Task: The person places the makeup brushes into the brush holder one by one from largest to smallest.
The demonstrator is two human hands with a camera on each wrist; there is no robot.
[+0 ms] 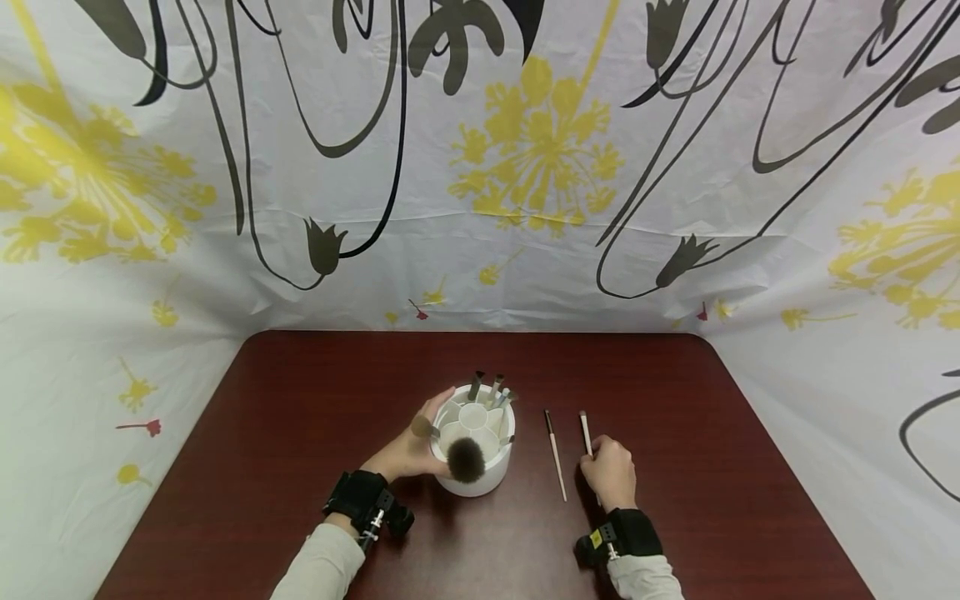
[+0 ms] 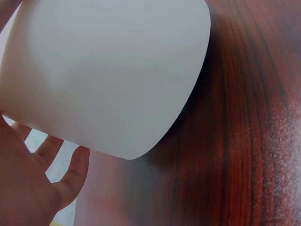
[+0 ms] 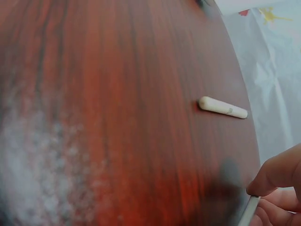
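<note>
My left hand [image 1: 408, 454] grips the side of a round white brush holder [image 1: 491, 482] with inner compartments. Several makeup brushes stand in it, among them a large fluffy one [image 1: 466, 460] at the near side. In the left wrist view the holder's smooth wall [image 2: 108, 80] fills much of the picture, fingers curving along its side. To the right, my right hand [image 1: 611, 475] pinches a pale-handled makeup brush [image 1: 586, 429], whose tip points away from me. Its handle end [image 3: 249, 212] shows between thumb and fingers in the right wrist view.
Between the holder and my right hand, another slim makeup brush [image 1: 556, 457] lies on the dark red wooden table [image 1: 330, 367]. A white cloth [image 1: 427, 192] printed with yellow and grey flowers hangs behind the table and along its sides.
</note>
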